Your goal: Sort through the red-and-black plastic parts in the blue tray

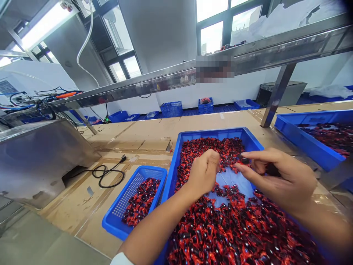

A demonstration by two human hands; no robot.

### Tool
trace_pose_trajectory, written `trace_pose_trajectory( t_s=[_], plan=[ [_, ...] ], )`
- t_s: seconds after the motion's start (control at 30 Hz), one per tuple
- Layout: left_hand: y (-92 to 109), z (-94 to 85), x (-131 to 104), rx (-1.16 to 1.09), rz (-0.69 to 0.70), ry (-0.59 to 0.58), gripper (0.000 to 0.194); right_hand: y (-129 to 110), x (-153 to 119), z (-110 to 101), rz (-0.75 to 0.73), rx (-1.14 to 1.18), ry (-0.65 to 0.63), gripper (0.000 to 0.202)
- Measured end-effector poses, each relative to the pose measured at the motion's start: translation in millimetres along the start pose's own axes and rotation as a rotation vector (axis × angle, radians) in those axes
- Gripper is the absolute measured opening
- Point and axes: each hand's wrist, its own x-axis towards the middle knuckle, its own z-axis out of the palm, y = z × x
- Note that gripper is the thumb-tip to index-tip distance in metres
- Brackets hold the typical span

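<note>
My left hand (205,171) is closed in a fist over the large blue tray (173,176); whatever its fingers hold is hidden. To its right, my right hand (278,176) pinches a small dark part (243,159) between thumb and fingertips. Below both hands spreads a thick heap of small black and red parts (220,228), glossy and tangled-looking, their exact kind too small to tell. Between the two piles a patch of the tray's bottom shows.
Left of the tray stands a blue perforated basket (118,217) with similar parts. A black power cord (106,175) lies coiled near a metal housing (41,162). Another blue tray (309,141) sits at right. A metal rail (165,82) on posts crosses above the cardboard-covered table (149,129).
</note>
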Motion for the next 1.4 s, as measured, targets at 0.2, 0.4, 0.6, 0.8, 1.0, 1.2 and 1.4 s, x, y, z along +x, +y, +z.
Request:
trace_pose_trajectory(
  t_s=[0.2,0.4,0.6,0.8,1.0,1.2,1.4],
  plan=[
    [5.6,1.3,10.5,-0.518,-0.407,-0.092,0.033,-2.4,7.3,5.0,0.051,-0.003,0.003,0.014],
    [6.9,-0.7,11.2,-0.707,-0.493,-0.149,0.05,2.4,10.8,10.5,0.057,0.02,-0.069,0.011],
    [-3.2,2.0,13.6,-0.834,-0.512,-0.101,0.058,2.1,11.7,11.5,0.142,0.021,-0.095,0.016],
    [-1.2,5.6,12.9,-0.925,-0.507,-0.083,0.063,3.0,10.5,12.5,0.208,0.056,-0.081,0.015],
    [3.5,6.3,7.4,-0.899,-0.384,-0.165,0.066,10.4,4.6,16.9,0.607,0.386,-0.153,0.024],
    [-0.8,7.0,6.0,-0.882,-0.279,-0.242,0.071,23.4,8.7,22.5,1.066,1.036,-0.33,0.038],
    [-4.4,6.3,7.6,-0.871,-0.225,-0.282,0.07,25.9,4.7,31.5,1.185,1.102,-0.438,0.044]
  ],
)
